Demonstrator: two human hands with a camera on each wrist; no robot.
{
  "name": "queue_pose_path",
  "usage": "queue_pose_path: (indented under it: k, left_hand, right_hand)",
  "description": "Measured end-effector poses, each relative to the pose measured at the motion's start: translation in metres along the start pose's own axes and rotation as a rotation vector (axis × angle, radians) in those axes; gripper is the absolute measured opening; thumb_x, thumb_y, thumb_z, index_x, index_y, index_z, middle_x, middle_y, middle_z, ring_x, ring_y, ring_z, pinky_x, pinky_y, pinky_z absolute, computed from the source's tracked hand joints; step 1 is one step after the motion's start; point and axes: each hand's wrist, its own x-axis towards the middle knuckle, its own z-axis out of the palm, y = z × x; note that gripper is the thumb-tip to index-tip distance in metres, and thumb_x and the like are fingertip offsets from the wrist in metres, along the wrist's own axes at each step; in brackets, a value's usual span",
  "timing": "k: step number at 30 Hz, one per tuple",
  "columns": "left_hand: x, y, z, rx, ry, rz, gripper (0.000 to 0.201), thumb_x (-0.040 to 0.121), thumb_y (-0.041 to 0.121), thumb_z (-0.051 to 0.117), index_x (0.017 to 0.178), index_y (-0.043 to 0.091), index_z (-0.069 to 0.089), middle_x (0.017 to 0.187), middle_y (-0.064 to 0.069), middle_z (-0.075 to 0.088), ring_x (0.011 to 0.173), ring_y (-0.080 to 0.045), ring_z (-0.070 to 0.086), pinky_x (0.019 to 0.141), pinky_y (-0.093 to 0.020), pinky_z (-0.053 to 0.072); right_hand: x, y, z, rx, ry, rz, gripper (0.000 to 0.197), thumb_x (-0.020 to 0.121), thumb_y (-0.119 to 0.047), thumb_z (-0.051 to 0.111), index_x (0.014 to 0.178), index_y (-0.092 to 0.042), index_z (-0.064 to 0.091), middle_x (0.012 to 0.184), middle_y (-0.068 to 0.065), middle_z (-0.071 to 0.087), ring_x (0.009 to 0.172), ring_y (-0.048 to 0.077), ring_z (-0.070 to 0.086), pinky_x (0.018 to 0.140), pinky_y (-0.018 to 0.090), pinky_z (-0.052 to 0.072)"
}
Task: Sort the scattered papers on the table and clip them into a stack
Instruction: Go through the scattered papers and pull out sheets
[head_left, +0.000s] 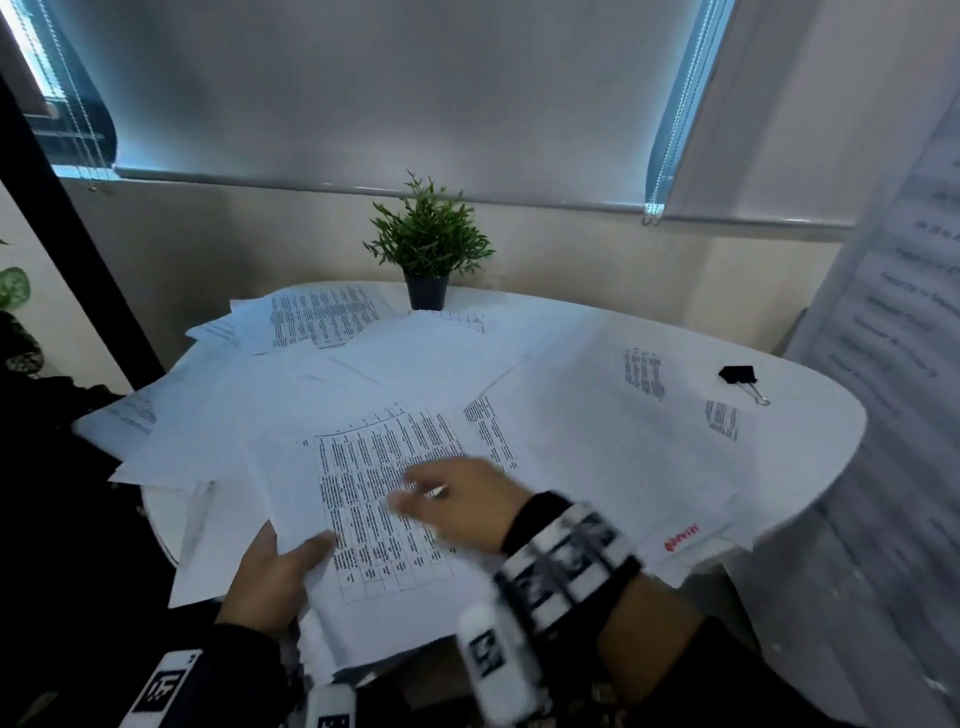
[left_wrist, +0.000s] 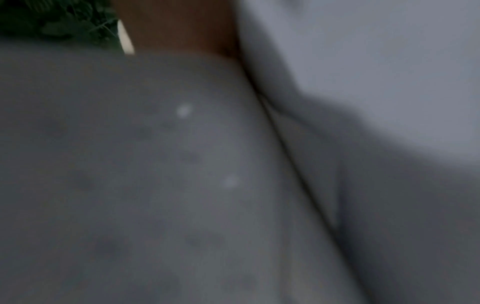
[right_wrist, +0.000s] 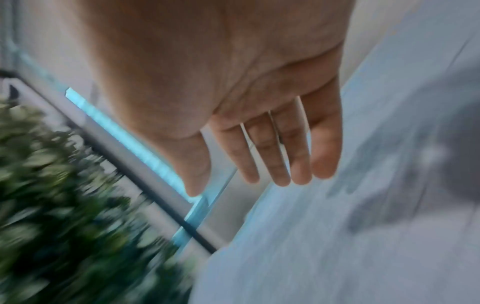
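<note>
**Head view: a small pile held at the near edge, loose sheets beyond**

Head camera, nearest first: the left hand grips the near-left corner of a gathered pile, thumb on top of the printed table sheet, the other fingers out of sight beneath. Just beyond, the right hand hangs over the same sheet with fingers spread and relaxed, holding nothing; the right wrist view shows them straight, blurred by motion. Whether they touch the paper cannot be told. The left wrist view shows only dim paper, too blurred to read.

Farther out, scattered papers overlap across the round white desk, some overhanging its left rim. A black binder clip lies well apart at the far right, and a potted plant stands at the back.

My judgement: the sheets are light, limp and slippery against each other, so they will fan and slide. Taking each by an edge or corner, thumb above and fingers below, then squaring the pile on the desk, should suit before the clip bites one edge.
</note>
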Motion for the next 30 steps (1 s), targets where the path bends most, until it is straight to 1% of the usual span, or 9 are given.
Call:
queue_pose_path:
  k: [2,5,7,12,16,18,23,27,30]
  left_hand:
    - [-0.001,-0.001,-0.003,0.018,0.009,0.023,0.027,0.090,0.000,0.058,0.115,0.011,0.059,0.110,-0.018,0.068,0.093,-0.034,0.066,0.088,-0.050,0.051]
    - [-0.006,0.007,0.001,-0.053,-0.028,0.043,0.030,0.091,-0.005,0.053,0.111,0.016,0.059,0.098,-0.013,0.070,0.086,-0.033,0.066,0.066,-0.040,0.058]
    - [-0.008,0.015,0.004,-0.053,-0.031,0.073,0.030,0.090,-0.007,0.051,0.106,0.017,0.061,0.101,-0.016,0.069,0.092,-0.037,0.065,0.077,-0.046,0.055]
    - [0.006,0.018,0.016,-0.139,-0.042,0.109,0.041,0.089,-0.014,0.045,0.120,0.011,0.054,0.115,-0.019,0.061,0.102,-0.030,0.058,0.086,-0.034,0.044]
    - [0.013,0.007,0.030,-0.180,-0.065,0.085,0.047,0.089,-0.016,0.039,0.133,0.001,0.046,0.125,-0.021,0.058,0.113,-0.035,0.056,0.102,-0.045,0.038]
    - [0.014,0.002,0.031,-0.136,-0.034,0.084,0.042,0.089,-0.014,0.043,0.127,0.004,0.051,0.121,-0.021,0.061,0.112,-0.037,0.057,0.100,-0.046,0.041]
    - [0.009,0.000,0.035,-0.031,0.000,0.128,0.033,0.088,-0.012,0.050,0.108,0.014,0.059,0.106,-0.016,0.067,0.095,-0.033,0.064,0.087,-0.042,0.049]
    - [0.006,0.008,0.040,-0.114,-0.037,0.112,0.037,0.090,-0.011,0.048,0.122,0.007,0.055,0.113,-0.019,0.066,0.100,-0.036,0.063,0.090,-0.047,0.049]
    - [0.009,0.012,0.047,-0.092,-0.063,0.142,0.034,0.090,-0.009,0.050,0.118,0.011,0.058,0.109,-0.015,0.069,0.096,-0.034,0.065,0.092,-0.047,0.048]
  right_hand:
    - [0.004,0.049,-0.047,-0.069,0.185,0.177,0.054,0.089,-0.048,0.055,0.134,-0.019,0.049,0.135,0.006,0.054,0.118,0.021,0.054,0.103,0.030,0.040]
    - [-0.006,0.125,-0.102,-0.387,0.243,0.563,0.065,0.090,-0.052,0.048,0.142,-0.015,0.035,0.146,0.008,0.040,0.131,0.026,0.040,0.108,0.034,0.033]
    - [-0.010,0.153,-0.110,-0.464,0.205,0.687,0.071,0.088,-0.059,0.046,0.141,-0.012,0.034,0.146,0.010,0.038,0.131,0.029,0.039,0.108,0.039,0.034]
    - [-0.006,0.163,-0.108,-0.480,0.230,0.709,0.087,0.078,-0.071,0.049,0.143,-0.017,0.029,0.144,0.014,0.033,0.130,0.035,0.036,0.105,0.042,0.036]
    - [-0.009,0.170,-0.116,-0.523,0.220,0.765,0.089,0.070,-0.074,0.057,0.135,-0.015,0.039,0.134,0.014,0.040,0.122,0.034,0.043,0.100,0.040,0.041]
    - [-0.011,0.172,-0.116,-0.468,0.262,0.765,0.086,0.071,-0.066,0.063,0.135,-0.014,0.039,0.136,0.014,0.039,0.124,0.033,0.042,0.101,0.039,0.041]
    - [-0.024,0.175,-0.135,-0.333,0.401,0.678,0.056,0.078,-0.034,0.074,0.126,-0.013,0.054,0.130,0.007,0.054,0.118,0.024,0.052,0.095,0.029,0.043]
    - [-0.037,0.177,-0.150,-0.149,0.539,0.606,0.024,0.074,-0.019,0.077,0.097,-0.012,0.072,0.092,0.004,0.068,0.083,0.019,0.059,0.074,0.023,0.043]
    - [-0.043,0.177,-0.154,-0.096,0.611,0.559,0.014,0.075,-0.016,0.076,0.088,-0.011,0.074,0.081,0.006,0.066,0.076,0.019,0.057,0.071,0.024,0.042]
